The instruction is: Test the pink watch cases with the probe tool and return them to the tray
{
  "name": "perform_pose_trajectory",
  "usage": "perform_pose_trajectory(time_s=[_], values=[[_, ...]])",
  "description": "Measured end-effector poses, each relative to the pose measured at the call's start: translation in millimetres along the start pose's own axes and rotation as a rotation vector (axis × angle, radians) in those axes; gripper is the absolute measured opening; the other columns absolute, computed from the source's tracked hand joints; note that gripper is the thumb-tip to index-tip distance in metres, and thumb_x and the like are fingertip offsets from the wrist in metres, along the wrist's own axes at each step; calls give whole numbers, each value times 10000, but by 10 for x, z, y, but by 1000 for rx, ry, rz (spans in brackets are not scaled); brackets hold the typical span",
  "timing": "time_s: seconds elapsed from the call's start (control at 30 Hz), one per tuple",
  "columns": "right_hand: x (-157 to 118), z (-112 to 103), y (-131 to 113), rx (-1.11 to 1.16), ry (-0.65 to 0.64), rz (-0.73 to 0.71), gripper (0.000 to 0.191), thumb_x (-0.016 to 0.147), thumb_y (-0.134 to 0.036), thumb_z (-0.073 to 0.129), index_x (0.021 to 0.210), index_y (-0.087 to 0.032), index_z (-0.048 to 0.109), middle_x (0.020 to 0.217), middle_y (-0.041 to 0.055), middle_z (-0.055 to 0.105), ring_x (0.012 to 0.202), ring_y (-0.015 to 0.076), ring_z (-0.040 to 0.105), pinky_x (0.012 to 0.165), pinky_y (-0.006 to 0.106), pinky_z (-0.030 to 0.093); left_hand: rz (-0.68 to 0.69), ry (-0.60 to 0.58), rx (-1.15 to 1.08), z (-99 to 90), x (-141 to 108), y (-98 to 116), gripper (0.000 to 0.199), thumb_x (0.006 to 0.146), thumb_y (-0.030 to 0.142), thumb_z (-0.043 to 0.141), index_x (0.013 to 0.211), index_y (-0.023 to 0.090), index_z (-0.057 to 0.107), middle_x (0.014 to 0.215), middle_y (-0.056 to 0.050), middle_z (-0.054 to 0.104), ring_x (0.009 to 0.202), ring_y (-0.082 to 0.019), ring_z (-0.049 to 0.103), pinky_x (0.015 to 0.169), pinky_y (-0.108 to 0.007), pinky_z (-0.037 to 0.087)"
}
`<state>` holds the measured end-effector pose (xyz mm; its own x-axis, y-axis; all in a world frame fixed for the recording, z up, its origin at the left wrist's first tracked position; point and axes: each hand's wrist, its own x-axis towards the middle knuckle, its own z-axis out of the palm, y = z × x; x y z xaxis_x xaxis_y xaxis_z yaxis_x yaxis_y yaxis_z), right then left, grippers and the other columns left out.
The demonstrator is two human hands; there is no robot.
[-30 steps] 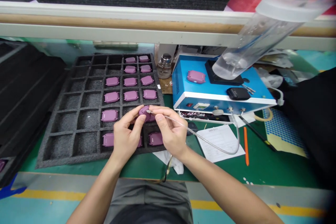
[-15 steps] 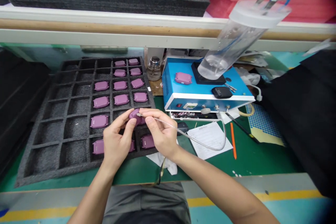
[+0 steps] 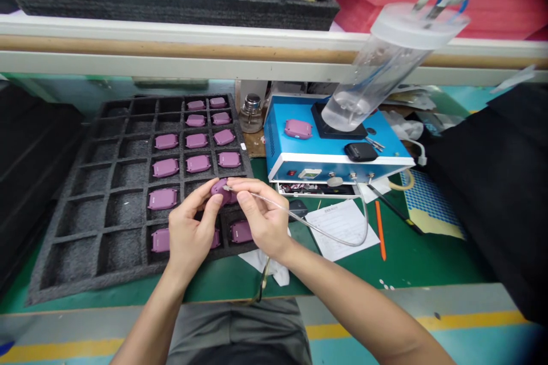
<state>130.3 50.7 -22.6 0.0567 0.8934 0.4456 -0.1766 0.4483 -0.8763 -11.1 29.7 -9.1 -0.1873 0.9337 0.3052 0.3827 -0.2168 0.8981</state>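
Between the thumb and fingers of my left hand [image 3: 192, 225] is a purple watch-like case [image 3: 220, 187], held above the foam tray. My right hand [image 3: 266, 214] pinches the end of a thin clear tube [image 3: 325, 234], its tip touching or very close to the case. That tube loops back to the front of a blue box-shaped machine [image 3: 321, 168]. Under my hands lies the black foam tray [image 3: 107, 179], with several more purple cases [image 3: 162, 199] in its right-hand pockets; some are partly hidden by my hands.
On the machine sit a purple case [image 3: 298, 129], a black case [image 3: 361, 151] and a tilted clear cylinder [image 3: 363, 85]. A glass bottle [image 3: 251, 113] stands beside it. Paper [image 3: 342, 228] and an orange stick [image 3: 381, 231] lie to the right. A shelf edge [image 3: 171, 63] crosses behind.
Both hands keep nearly the same pose on the case and the tube. The view has shifted very slightly; nothing else has visibly moved.
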Motion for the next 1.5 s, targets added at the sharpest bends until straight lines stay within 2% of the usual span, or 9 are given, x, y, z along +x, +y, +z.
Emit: perform_pose_trajectory(time_s=[0.2,0.37,0.53,0.7,0.83,0.97,1.27,1.4,1.5], values=[[-78,-24,-37,-33,38,-50,148,1006,-276,624,993,-247,769,1062,73,815,1043,223,778,932,403,651,210,-106,467,-347,251,203,341,1006,360,556,1222,193,759,1127,-100,804,978,-253,751,907,-370,595],[-130,-18,0,9,-5,20,130,993,-263,651,1016,-254,779,1076,67,802,1033,208,770,879,357,664,249,-221,970,-695,1486,94,434,1026,271,386,1294,140,701,1217,-166,752,1146,-334,649,1048,-478,484],[-123,-14,35,0,-2,32,138,993,-286,654,1015,-242,783,1067,79,799,1022,220,771,877,380,672,47,-546,1073,-698,2422,-272,386,952,196,468,1207,168,756,1236,-85,777,1148,-251,672,1034,-316,471],[-103,-34,26,-19,-10,24,138,991,-280,655,1019,-248,786,1063,77,801,1015,222,770,871,382,674,-10,-385,1162,-1089,2625,-495,523,1001,237,369,1435,102,627,1510,-146,622,1371,-277,560,1134,-348,385],[-114,-36,16,-16,-31,31,141,991,-250,652,1025,-254,789,1069,72,802,1014,216,769,889,381,666,-147,-355,1261,-1514,2779,-586,482,911,275,539,1317,84,718,1387,-182,703,1277,-319,620,1075,-365,423],[-121,-26,15,-18,-32,32,141,990,-233,657,1011,-260,794,1061,63,806,1005,204,773,882,358,661,-213,-416,1270,-1581,2899,-611,399,843,277,638,1191,146,784,1319,-135,748,1236,-304,649,1042,-324,438],[-122,-3,28,5,-7,46,128,985,-271,676,990,-241,799,1034,67,811,969,191,787,838,314,679,-119,-211,1162,-1451,2467,-281,437,899,201,582,1271,-4,685,1284,-284,716,1220,-351,645,1054,-421,433],[-125,10,-1,47,24,39,123,983,-263,677,997,-236,797,1040,67,810,976,189,785,842,317,682,52,-74,991,-1154,1557,-12,442,1021,265,427,1360,96,655,1301,-173,735,1130,-264,693,998,-365,504],[-120,24,-25,68,85,2,126,987,-251,669,999,-234,793,1039,65,810,992,193,785,886,340,677,14,-62,332,-720,683,102,386,961,355,604,1243,130,741,967,-86,811,767,-197,721,720,-296,569]])
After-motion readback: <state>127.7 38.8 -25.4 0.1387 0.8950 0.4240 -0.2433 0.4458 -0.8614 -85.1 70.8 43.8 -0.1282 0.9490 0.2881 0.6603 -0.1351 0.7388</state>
